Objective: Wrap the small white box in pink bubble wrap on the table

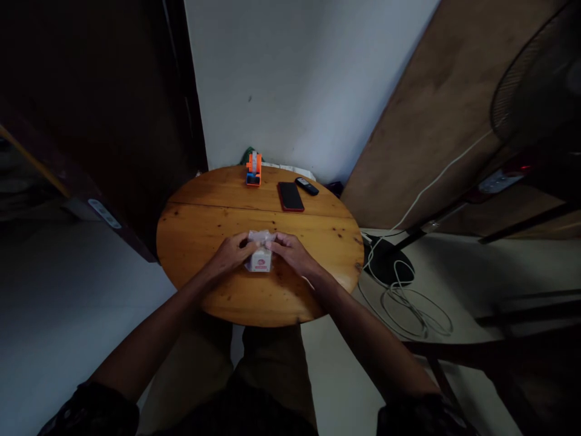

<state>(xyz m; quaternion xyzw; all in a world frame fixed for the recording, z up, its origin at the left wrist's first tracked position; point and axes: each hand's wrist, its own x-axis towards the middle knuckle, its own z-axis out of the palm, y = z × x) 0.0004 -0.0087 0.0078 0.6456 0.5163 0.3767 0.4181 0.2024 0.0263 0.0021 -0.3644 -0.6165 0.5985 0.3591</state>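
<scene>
A small white box (261,261) with a red print on its front stands near the middle of the round wooden table (318,236). Clear plastic wrap (258,236) lies over its top and left side. My left hand (233,251) grips the wrap from the left, its thumb resting above the box. From the right, my right hand (290,249) pinches the wrap at the top with thumb and fingers. Both hands are close together, with the box's printed face visible below them.
Behind the box lie a dark phone-like item with a red edge (290,197), a small black handset (307,186) and an orange tape dispenser (253,169). A fan (526,79) and coiled cable (408,309) are at the right.
</scene>
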